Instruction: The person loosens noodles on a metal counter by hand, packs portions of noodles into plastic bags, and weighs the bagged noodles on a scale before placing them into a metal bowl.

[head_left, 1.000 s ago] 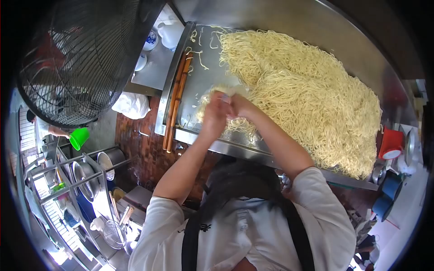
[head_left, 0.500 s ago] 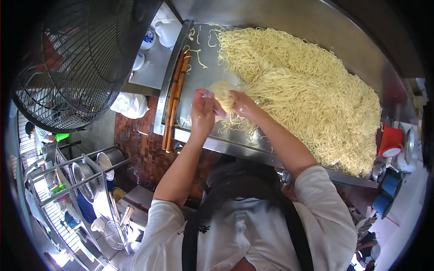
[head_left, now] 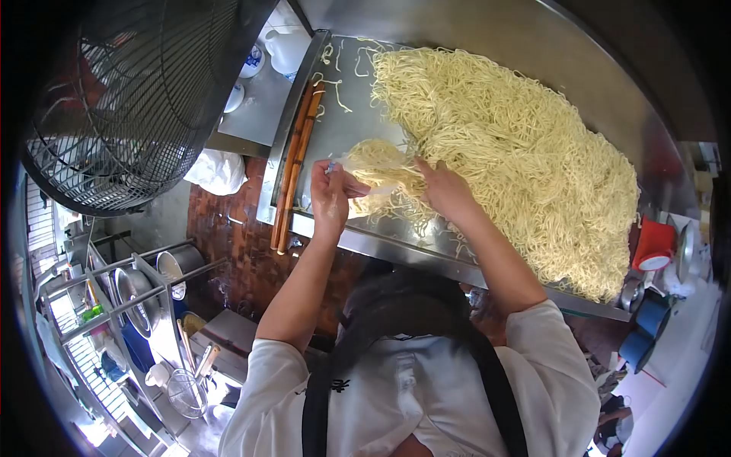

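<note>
A large heap of pale yellow noodles covers the right side of the metal tray. Between my hands is a clear plastic bag, its film stretched above a smaller bunch of noodles; whether that bunch lies inside or beneath the film is hard to tell. My left hand is closed, thumb and fingers pinching the bag's left edge. At the bag's other edge, beside the heap, my right hand has its index finger stretched along the film and the others curled, seemingly gripping it.
Two long wooden sticks lie along the tray's left edge. A big wire fan guard hangs at upper left. Pots stand on a metal rack at lower left. A red container is at right, and another person shows at lower right.
My right hand has moved right, away from my left, spreading the plastic film between them. My left hand has shifted slightly left and down. The smaller bunch of noodles is now more visible.
</note>
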A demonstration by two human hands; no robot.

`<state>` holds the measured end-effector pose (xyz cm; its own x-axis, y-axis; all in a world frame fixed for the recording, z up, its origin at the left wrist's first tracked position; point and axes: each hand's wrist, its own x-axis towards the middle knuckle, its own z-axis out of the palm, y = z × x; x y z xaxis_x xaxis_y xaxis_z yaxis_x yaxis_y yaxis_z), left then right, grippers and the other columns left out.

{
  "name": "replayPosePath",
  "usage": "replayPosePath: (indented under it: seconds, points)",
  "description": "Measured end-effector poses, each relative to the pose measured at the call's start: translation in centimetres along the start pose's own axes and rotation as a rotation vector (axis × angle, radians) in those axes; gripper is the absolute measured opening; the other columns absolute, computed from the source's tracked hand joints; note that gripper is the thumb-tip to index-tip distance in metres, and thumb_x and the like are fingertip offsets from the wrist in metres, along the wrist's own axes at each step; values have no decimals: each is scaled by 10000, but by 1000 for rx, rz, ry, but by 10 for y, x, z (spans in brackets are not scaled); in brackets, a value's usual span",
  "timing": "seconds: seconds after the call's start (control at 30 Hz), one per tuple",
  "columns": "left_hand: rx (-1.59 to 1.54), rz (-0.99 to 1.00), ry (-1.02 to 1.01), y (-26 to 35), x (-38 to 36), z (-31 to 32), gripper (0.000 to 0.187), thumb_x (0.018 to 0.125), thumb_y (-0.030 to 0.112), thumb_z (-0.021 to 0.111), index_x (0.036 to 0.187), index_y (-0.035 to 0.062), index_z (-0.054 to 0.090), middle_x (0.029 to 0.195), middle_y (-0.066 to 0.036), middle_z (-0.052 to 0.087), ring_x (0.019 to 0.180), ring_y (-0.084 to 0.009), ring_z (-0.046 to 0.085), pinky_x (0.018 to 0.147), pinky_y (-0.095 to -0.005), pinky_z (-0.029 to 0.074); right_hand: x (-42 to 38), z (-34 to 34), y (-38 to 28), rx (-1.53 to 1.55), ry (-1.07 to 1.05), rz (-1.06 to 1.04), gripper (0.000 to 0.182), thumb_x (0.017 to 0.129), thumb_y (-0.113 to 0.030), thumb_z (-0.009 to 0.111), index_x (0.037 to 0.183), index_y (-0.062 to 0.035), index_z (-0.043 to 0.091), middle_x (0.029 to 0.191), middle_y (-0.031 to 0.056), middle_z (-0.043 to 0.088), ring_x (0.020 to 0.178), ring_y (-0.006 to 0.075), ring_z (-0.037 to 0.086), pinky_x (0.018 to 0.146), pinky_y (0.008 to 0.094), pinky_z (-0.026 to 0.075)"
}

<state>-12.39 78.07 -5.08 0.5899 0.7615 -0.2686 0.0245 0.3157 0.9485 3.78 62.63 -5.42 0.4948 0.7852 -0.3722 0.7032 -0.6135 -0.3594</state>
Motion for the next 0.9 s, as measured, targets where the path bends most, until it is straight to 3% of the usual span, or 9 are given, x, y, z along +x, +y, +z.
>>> replayPosePath:
  seconds: [0.13,0.23,0.33,0.43,0.57,0.6,0.7,0.83,0.9]
  points:
    - [-19,-7,-40,-1,-4,16,155,1027,154,432,1042,10,378,658,-131,616,556,-213,654,537,-308,569,49,107,33,131,162,-70,382,844,-108,564,1220,-47,586,1040,233,650,949,383,653,773,452,538]
    - [4,-2,-114,-1,-8,21,162,1032,167,435,1054,15,382,665,-122,619,568,-194,649,546,-297,560,71,109,20,635,157,-303,308,808,-55,572,1111,-25,614,940,216,661,948,390,650,753,422,528]
    - [63,25,-166,16,-21,26,179,1043,200,436,1067,29,388,673,-109,619,586,-169,636,556,-280,542,60,46,-20,792,145,-356,217,810,-4,567,1023,15,607,877,154,639,773,206,621,707,336,489]
    - [113,89,-129,15,-25,19,166,1042,196,437,1055,36,396,662,-102,609,583,-170,636,550,-282,539,47,4,-59,907,86,-430,232,783,32,520,991,-22,605,868,161,654,787,298,636,739,353,500]
    - [-40,92,-70,15,-18,8,135,1033,162,449,1050,36,405,677,-94,599,580,-173,631,549,-282,539,71,78,-76,1329,-443,-410,251,817,28,515,1056,-43,548,804,49,597,747,224,570,730,353,483]
    - [-18,81,-84,10,-15,-1,132,1028,153,457,1052,33,406,683,-95,598,578,-175,629,549,-282,539,51,28,-74,593,-417,-543,300,825,6,552,1121,-36,519,835,105,639,802,278,627,759,383,498]
    - [-28,43,-24,0,-12,-8,153,1008,138,500,1076,7,459,697,-85,598,615,-182,631,579,-293,538,29,13,-66,137,-220,-489,358,835,-60,561,1192,-52,578,897,166,665,869,337,645,782,437,504]
    - [531,246,-55,-11,1,-17,250,969,162,593,1173,20,562,782,-52,612,738,-164,630,702,-293,535,-6,-13,-48,-15,-105,-347,259,842,-50,529,1089,-39,604,928,202,664,906,385,638,818,481,503]
    - [658,416,-188,-10,4,-19,434,860,181,732,1256,66,597,1129,-104,585,1044,-242,568,905,-348,478,-4,19,-29,37,65,-195,228,845,-62,521,1046,-13,617,938,221,661,914,377,645,802,469,514]
